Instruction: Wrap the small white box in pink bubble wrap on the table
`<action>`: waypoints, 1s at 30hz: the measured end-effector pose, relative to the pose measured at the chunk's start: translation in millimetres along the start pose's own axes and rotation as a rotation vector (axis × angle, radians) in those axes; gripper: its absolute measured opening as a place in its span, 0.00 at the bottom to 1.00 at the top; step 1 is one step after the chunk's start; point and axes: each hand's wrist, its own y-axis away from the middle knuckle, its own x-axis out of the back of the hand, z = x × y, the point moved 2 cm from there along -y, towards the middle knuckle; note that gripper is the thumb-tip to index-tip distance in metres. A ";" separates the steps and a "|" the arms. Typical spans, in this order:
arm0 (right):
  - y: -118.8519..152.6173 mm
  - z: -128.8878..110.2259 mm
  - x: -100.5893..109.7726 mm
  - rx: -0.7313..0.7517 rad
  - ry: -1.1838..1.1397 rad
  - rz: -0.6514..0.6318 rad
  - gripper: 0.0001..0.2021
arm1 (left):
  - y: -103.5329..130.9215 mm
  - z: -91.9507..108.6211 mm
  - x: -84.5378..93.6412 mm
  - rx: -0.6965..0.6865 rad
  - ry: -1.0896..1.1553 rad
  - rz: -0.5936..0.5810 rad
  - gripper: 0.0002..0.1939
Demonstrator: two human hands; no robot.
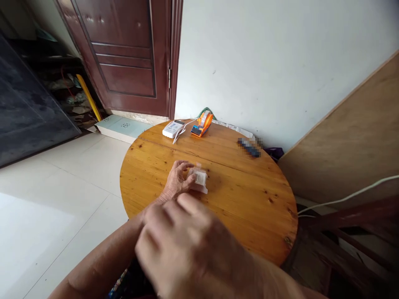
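A small, pale open-topped box (pixel 200 179), white and partly see-through, rests on the round wooden table (pixel 243 195). My left hand (pixel 179 180) grips its left side, with the thumb over the near part and the fingers at the far edge. Close to the camera, my right hand (pixel 190 245) is raised in front of my left forearm and somewhat blurred. Its fingers are curled in, and whatever they may hold is hidden behind the hand.
Toward the back of the table are a white device (pixel 172 129) with a cable and an orange tape dispenser (pixel 203 123). A dark pixelated object (pixel 249 148) lies at the back right. Behind stand a white wall (pixel 249 62) and a red-brown door (pixel 124 54).
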 end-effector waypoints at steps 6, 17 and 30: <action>-48.4 127.0 90.0 -0.419 0.014 0.162 0.07 | 0.1 4.0 0.4 0.102 0.077 -0.006 0.14; -6.7 209.7 35.5 -0.707 -0.197 0.167 0.13 | -0.7 -5.3 -0.8 0.363 0.144 0.073 0.15; -38.9 241.6 -14.8 -0.934 -0.318 0.096 0.14 | 11.5 27.9 3.2 0.073 -0.179 -0.038 0.10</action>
